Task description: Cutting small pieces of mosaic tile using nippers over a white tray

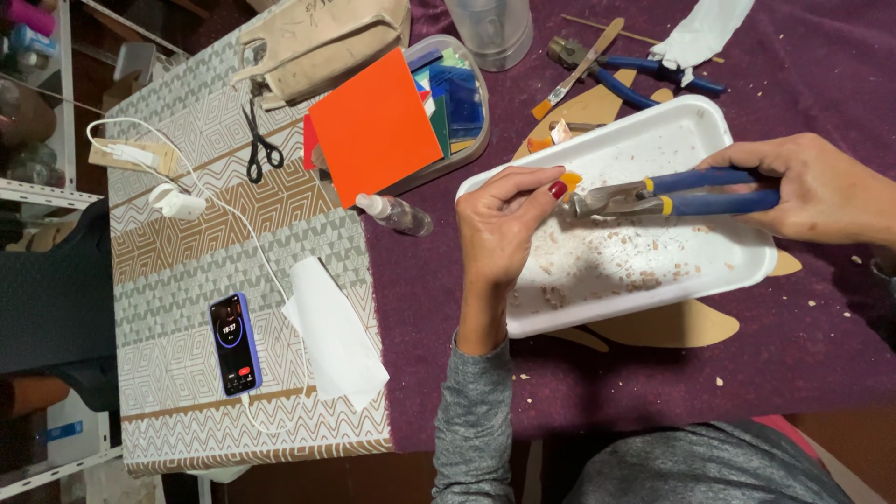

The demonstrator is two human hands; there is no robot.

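Head view | left hand point(504, 224) pinched small orange glass piece point(570, 179); right hand point(821, 191) squeezed blue-handled nippers point(672, 198) biting it | white tray point(653, 289) centre-right already held chips; piece still untrimmed.

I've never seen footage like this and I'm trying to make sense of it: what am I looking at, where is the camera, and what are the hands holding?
This is one picture from a camera worn on a person's head, looking down at their own two bare hands; no machine is involved. The left hand pinches a small orange piece. The right hand has its grip closed on blue-handled metal nippers, whose jaws meet that piece. Both work over a white foam tray sprinkled with small chips, on a purple cloth. To the left lie a large orange square tile, a clear box of coloured tiles, black scissors and a charging smartphone.
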